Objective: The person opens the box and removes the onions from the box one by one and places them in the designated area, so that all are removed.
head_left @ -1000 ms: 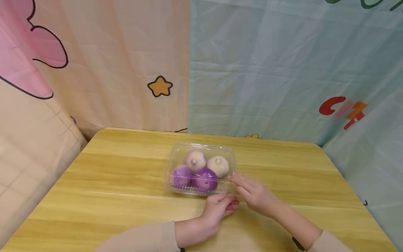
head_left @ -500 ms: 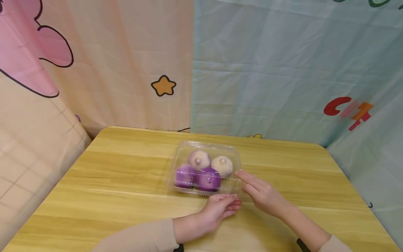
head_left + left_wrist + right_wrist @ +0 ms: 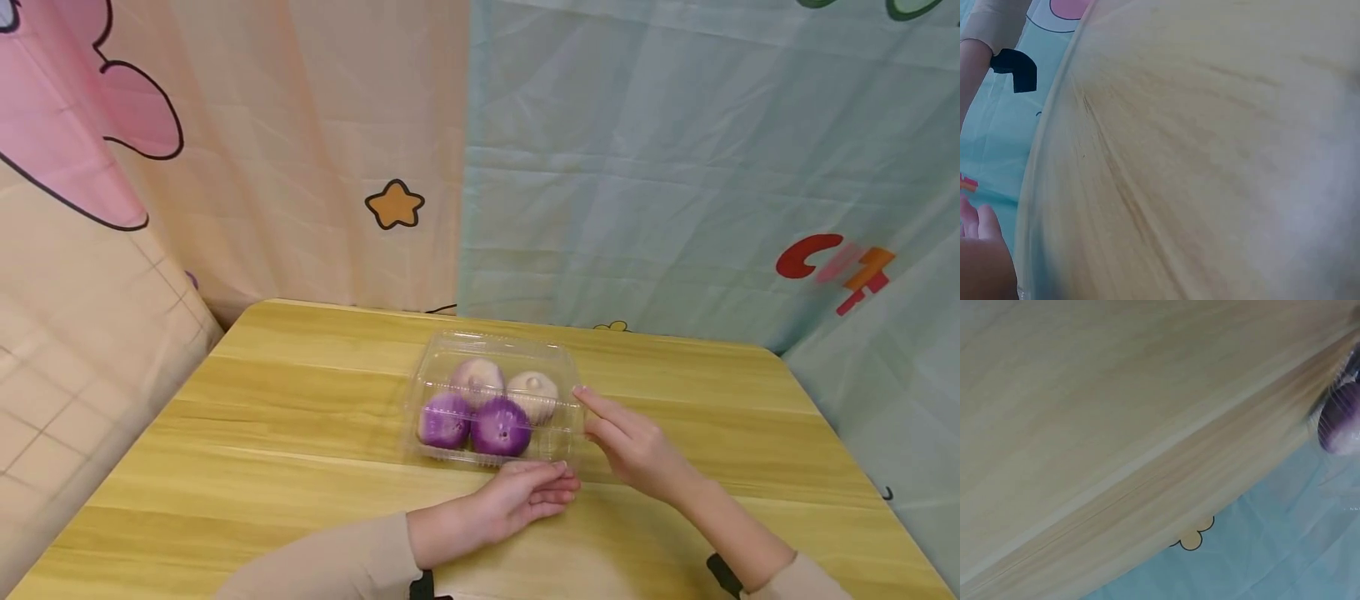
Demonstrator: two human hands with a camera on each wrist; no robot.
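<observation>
A clear plastic clamshell box lies on the table, holding two purple onions in front and two whitish bulbs behind, which look like garlic. Its lid is slightly raised at the front. My left hand pinches the box's front right corner, thumb on top and the other fingers loosely extended. At the right side my right hand pinches the lid's edge with its index fingertip on it; its thumb is hidden. A purple onion shows through the plastic in the right wrist view.
The wooden table stretches around the box on all sides. Behind it hang a peach curtain with an orange star and a light blue curtain. Black straps show at the wrists.
My right hand has moved slightly up and away along the box's right side, and the lid's front edge has risen with it. My left hand stays at the front right corner.
</observation>
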